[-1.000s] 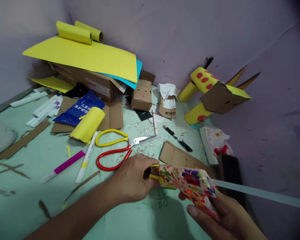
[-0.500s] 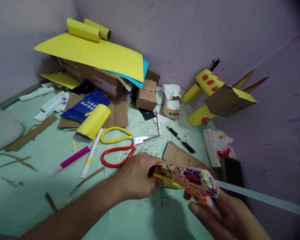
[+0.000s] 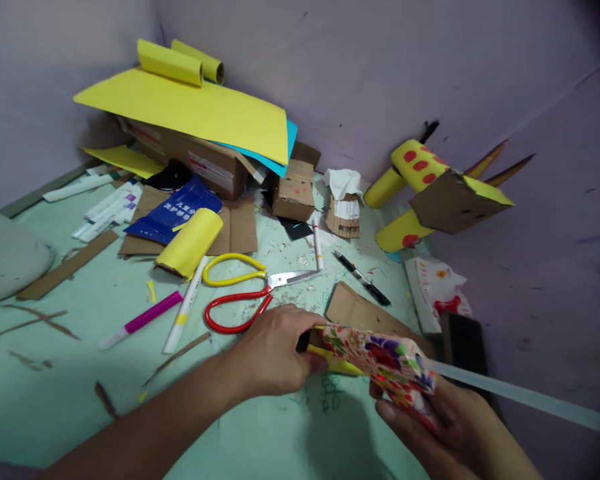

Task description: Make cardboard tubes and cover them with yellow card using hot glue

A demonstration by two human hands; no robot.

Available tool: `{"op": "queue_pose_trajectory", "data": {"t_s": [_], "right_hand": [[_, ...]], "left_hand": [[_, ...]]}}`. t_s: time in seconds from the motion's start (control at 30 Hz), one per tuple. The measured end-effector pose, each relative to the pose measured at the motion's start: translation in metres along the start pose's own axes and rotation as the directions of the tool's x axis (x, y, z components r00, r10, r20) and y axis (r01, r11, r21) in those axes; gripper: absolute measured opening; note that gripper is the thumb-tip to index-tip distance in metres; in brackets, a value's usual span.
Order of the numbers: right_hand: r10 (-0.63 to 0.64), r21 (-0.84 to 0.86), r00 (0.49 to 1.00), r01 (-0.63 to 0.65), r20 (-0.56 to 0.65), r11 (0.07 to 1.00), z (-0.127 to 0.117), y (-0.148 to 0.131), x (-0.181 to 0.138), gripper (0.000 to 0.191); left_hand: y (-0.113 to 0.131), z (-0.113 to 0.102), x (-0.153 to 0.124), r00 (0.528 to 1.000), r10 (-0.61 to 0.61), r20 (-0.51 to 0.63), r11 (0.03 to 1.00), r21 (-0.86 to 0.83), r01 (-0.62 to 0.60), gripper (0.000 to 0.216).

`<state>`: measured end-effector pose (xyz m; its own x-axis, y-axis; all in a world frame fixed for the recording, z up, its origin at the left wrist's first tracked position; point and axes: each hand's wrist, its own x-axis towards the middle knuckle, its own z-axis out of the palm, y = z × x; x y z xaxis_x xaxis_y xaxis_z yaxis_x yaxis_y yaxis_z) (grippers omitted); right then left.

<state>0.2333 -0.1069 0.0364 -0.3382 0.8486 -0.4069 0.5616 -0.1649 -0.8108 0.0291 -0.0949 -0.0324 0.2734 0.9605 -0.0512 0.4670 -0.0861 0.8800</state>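
My right hand [image 3: 450, 427] grips a flower-patterned glue gun [image 3: 385, 363] low at the right, with a clear glue stick [image 3: 525, 399] sticking out of its back toward the right. My left hand [image 3: 273, 350] is closed on something small and yellow [image 3: 333, 360] at the gun's nozzle end; what it is cannot be made out. A flat cardboard piece [image 3: 357, 312] lies just behind the gun.
Red-and-yellow scissors [image 3: 240, 293], markers [image 3: 140, 321], a black pen [image 3: 363, 279] and a yellow roll [image 3: 190, 243] lie on the green surface. A cardboard box [image 3: 195, 160] with yellow sheets [image 3: 190, 110] stands at the back left. A yellow, red-spotted cardboard figure [image 3: 430, 193] leans on the wall.
The view has shifted slightly, so everything sits a little further right. Both hands have kept their hold on the glue gun and the yellow piece.
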Motion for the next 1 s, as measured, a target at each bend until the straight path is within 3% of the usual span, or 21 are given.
{"op": "queue_pose_trajectory", "data": {"t_s": [0.17,0.43,0.57,0.73,0.83,1.0], "right_hand": [[-0.023,-0.065,0.998,0.027,0.064,0.998,-0.0038,-0.0024,0.0034,0.03],[-0.06,-0.043,0.998,0.059,-0.021,0.997,0.0004,-0.0033,0.0033,0.023],[-0.069,-0.078,0.998,0.07,0.01,0.995,0.0006,-0.0048,0.004,0.025],[-0.064,-0.09,0.997,0.06,-0.049,0.994,0.0011,-0.0049,0.003,0.026],[-0.052,-0.114,0.999,0.051,-0.002,0.992,-0.0005,-0.0036,0.003,0.024],[-0.073,-0.155,0.997,0.071,-0.005,0.985,-0.0013,-0.0064,0.0037,0.025]], "left_hand": [[0.0003,-0.0004,-0.0003,1.0,0.018,-0.005,1.0,-0.001,-0.018,0.029],[0.0005,-0.0005,-0.0011,1.0,0.012,0.002,1.0,0.01,-0.012,0.027],[0.0001,-0.0001,-0.0005,1.0,0.008,0.003,1.0,0.011,-0.008,0.03],[0.0001,0.0005,-0.0003,1.0,0.009,-0.006,1.0,0.016,-0.009,0.029],[-0.0005,0.0012,-0.0003,1.0,-0.003,-0.012,1.0,0.023,0.003,0.028],[-0.0018,0.0025,-0.001,0.998,-0.041,-0.045,0.999,0.021,0.042,0.044]]}}
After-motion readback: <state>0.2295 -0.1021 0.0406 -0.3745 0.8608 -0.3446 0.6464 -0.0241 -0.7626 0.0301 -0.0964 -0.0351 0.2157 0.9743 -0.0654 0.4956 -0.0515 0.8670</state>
